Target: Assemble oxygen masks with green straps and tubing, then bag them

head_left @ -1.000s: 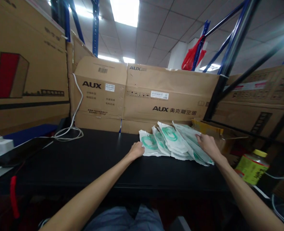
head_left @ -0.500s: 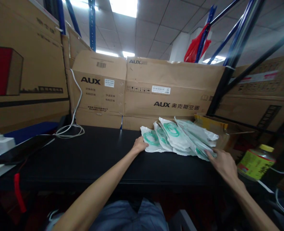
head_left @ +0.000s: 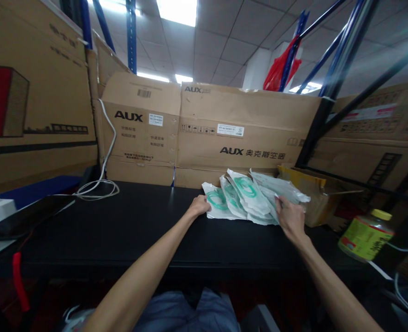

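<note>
Several white-and-clear sealed packets with coiled green tubing (head_left: 248,188) lie overlapping in a fanned row on the black tabletop. At the row's left end, my left hand (head_left: 199,205) is closed on the edge of the leftmost tubing packet (head_left: 219,200). My right hand (head_left: 291,217) pinches the packets near the right end, its thumb and fingers at a packet's edge. Part of that packet is hidden behind the hand. Another packet (head_left: 276,182) lies higher at the back right, its crumpled end sticking out above my right hand.
Behind stands a cardboard wall (head_left: 204,147) marked AUX. An open carton (head_left: 316,203) with yellow tape and a yellow-capped jar (head_left: 366,235) are at the right. White cable (head_left: 102,184) and a dark flat device (head_left: 27,214) lie left on the black table (head_left: 127,226).
My right hand has moved left and slightly up along the packets, from the right end of the row toward its middle. My left hand stays at the leftmost packet.
</note>
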A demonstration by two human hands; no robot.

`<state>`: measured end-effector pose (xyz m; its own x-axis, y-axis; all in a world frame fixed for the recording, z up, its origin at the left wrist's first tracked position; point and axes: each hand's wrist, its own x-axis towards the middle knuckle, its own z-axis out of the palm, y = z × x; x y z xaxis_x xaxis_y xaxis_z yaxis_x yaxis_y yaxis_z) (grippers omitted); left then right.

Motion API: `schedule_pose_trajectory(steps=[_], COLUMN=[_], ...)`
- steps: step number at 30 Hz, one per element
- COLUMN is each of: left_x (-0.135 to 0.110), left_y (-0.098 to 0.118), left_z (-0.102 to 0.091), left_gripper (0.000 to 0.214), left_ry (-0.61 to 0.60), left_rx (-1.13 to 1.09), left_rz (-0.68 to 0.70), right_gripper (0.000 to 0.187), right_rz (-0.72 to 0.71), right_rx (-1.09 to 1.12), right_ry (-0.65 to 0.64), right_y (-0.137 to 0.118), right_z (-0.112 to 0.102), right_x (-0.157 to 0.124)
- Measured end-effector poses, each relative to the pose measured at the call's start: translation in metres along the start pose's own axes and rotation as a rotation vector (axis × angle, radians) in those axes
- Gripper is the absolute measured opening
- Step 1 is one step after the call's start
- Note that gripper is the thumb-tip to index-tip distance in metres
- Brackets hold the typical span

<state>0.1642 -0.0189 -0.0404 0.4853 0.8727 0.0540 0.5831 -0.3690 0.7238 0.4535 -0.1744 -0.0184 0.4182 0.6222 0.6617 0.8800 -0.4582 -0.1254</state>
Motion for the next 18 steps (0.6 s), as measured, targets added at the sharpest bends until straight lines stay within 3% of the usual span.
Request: schedule_pose_trajectory(steps=[4,7,11,13,15,16,18], left_x=[-0.002,-0.007,-0.012,-0.018,-0.03,-0.04,-0.07], left_y=[0.001,-0.001,0.0,0.004,0.009,0.012,0.018], left_z=[-0.004,-0.007,-0.012,-0.015,-0.02,-0.023,-0.027], left_gripper=[0.035,0.034,0.035,0.035,0.035,0.035,0.038], left_ry=[0.006,0.02,0.046,0.075,0.122,0.148,0.19], left_rx=[0.024,0.046,0.079,0.095,0.106,0.106,0.092], left_rz=[-0.013,-0.025,-0.038,-0.029,0.007,0.039,0.133], right_gripper=[0.051,0.062,0.075,0.073,0.066,0.06,0.053], right_rz=[-0.023,-0.033,0.02,0.073,0.069,0.061,0.024], right_rx=[0.059,0.113,0.252,0.322,0.435,0.509,0.684], right_ry=[-0.045,-0.051,0.051,0.156,0.18,0.118,-0.139], right_y=[0.013,0.022,0.021,0.014,0.004,-0.003,-0.02], right_z=[0.003,-0.007,-0.038,-0.056,-0.068,-0.069,-0.062], right_x=[-0.017,-0.031,-0.053,-0.071,-0.1,-0.118,-0.161])
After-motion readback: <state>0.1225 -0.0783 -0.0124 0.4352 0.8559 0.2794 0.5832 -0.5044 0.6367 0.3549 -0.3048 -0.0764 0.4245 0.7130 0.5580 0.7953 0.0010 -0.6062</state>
